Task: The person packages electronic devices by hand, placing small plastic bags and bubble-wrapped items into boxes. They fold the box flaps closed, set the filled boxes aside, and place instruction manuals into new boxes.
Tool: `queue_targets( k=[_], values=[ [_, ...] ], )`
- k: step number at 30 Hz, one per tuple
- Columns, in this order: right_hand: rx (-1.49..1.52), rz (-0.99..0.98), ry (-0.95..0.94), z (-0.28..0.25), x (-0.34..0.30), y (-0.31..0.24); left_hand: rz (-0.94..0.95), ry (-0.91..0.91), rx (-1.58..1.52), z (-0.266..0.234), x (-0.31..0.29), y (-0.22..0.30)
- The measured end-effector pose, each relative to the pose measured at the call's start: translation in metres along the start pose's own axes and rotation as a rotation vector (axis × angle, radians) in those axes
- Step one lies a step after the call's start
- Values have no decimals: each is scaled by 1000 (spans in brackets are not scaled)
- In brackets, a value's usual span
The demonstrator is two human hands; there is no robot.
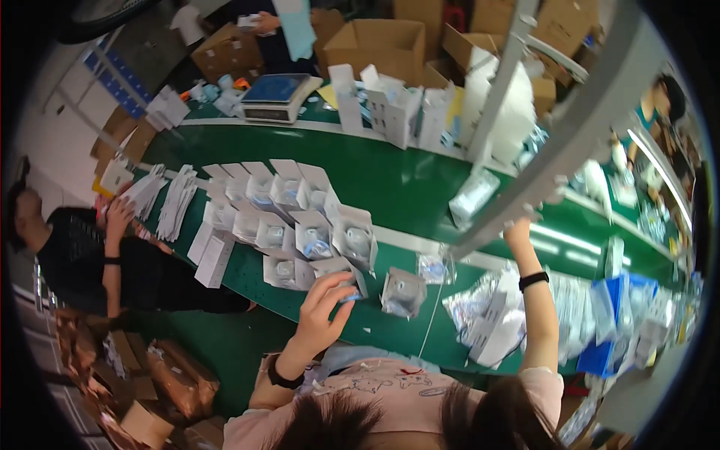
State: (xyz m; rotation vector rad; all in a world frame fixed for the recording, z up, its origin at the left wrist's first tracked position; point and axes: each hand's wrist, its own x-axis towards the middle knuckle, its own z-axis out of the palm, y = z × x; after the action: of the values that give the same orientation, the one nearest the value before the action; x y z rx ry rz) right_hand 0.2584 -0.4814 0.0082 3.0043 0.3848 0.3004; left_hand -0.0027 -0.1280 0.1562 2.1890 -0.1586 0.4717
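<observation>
The left hand (324, 309) had its fingers (335, 286) curled narrowly around the near edge of a small open white carton (343, 271), thumb and fingertips closing on its flap, so the carton lay in their grip on the green conveyor belt (397, 180) at the near end of a cluster. A dark band sat on that wrist. The right hand (517, 231) was raised to the grey slanted frame bar (555, 161) that crossed above the belt; its fingers were hidden behind the bar (whether they gripped it or only touched it could not be told). A black wristband (533, 280) circled that forearm. Just beyond the held carton, farther across the belt, stood the cluster of open white cartons (289, 206), each showing a clear-wrapped part inside. To the right of the held carton, still on the belt, lay a single clear bagged part (403, 292), and farther right a heap of clear bags and white leaflets (487, 319) near the belt's edge. At the belt's left end, stacks of flat white sheets (176, 202) lay beside another person in a black shirt (75, 259). On the far side of the belt sat a weighing scale (277, 96), with upright white boxes (390, 109) to its right and brown cardboard boxes (375, 41) behind them.
</observation>
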Motion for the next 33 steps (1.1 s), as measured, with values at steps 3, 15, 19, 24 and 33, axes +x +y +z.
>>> queue_targets(
  k=[3,15,19,24,33],
  values=[
    [-132,-519,508,33,56,-18,80,23,186,-34,9,12],
    [187,-563,256,112,4,49,136,-14,584,-189,132,11],
    [44,-591,-606,30,-68,40,189,-248,678,-186,189,-53],
    [227,-533,-436,-87,-110,-30,77,-686,753,-149,237,-146],
    [1437,-41,-314,-97,-149,-145,241,-974,385,-93,247,-225]
  ],
)
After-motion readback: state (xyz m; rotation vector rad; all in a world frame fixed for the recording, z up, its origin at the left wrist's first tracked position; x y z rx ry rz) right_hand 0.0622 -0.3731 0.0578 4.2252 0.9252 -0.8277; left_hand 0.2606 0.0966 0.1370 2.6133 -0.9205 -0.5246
